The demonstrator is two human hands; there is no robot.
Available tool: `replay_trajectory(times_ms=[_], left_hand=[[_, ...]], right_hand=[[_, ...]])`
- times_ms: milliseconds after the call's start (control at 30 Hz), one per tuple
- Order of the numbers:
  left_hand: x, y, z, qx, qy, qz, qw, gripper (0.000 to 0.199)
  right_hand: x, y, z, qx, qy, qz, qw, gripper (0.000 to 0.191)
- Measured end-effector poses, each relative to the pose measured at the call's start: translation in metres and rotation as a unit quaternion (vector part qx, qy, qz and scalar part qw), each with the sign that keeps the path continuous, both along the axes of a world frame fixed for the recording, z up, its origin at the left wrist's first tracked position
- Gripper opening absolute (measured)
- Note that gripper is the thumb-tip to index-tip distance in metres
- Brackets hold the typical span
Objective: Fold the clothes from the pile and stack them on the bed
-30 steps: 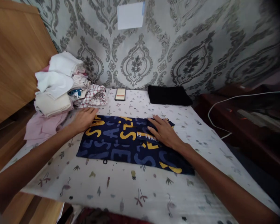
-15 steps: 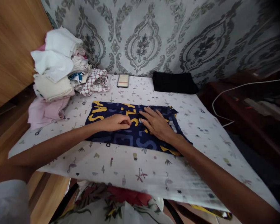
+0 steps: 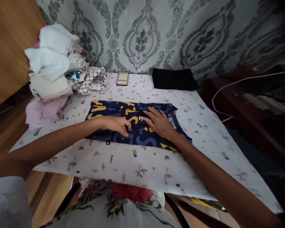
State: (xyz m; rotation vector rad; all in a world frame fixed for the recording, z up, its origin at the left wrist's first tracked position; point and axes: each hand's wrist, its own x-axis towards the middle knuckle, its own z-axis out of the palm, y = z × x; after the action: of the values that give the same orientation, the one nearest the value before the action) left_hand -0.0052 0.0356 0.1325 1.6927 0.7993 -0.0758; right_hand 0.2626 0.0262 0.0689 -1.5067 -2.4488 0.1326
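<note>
under the flat, spread right hand (image 3: 160,125) lay the navy cloth (image 3: 136,130) — and the left hand (image 3: 117,124), curled, its grip impossible to tell, had come nearer from the far corner, seemingly centring the handling.

The garment (image 3: 137,132) lies on the sheet (image 3: 142,161), right of the clothes pile (image 3: 51,68), before the cloth (image 3: 174,79).

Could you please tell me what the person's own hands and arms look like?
The left hand and right hand are ungloved, with no watch or bracelet visible. A plain, pale sleeve ends near the left elbow; no sleeve shows on the right arm.
</note>
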Motion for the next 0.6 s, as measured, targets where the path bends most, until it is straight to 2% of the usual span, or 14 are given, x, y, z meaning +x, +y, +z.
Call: replay_trajectory(times_ms=[200,333,500,600], left_hand=[[-0.055,-0.015,0.008,-0.085,0.046,0.047,0.994,0.026],[-0.082,-0.020,0.013,-0.118,0.058,0.067,0.989,0.026],[-0.106,-0.023,0.020,-0.032,0.151,0.098,0.983,0.030],[-0.119,-0.029,0.022,0.007,0.159,0.088,0.983,0.033]], right_hand=[[0.003,-0.004,0.003,-0.004,0.034,0.013,0.999,0.053],[0.005,-0.009,0.006,-0.003,0.039,0.012,0.999,0.054],[0.018,-0.029,0.016,0.016,0.059,-0.002,0.998,0.051],[0.036,-0.053,0.024,0.040,0.087,-0.053,0.994,0.050]])
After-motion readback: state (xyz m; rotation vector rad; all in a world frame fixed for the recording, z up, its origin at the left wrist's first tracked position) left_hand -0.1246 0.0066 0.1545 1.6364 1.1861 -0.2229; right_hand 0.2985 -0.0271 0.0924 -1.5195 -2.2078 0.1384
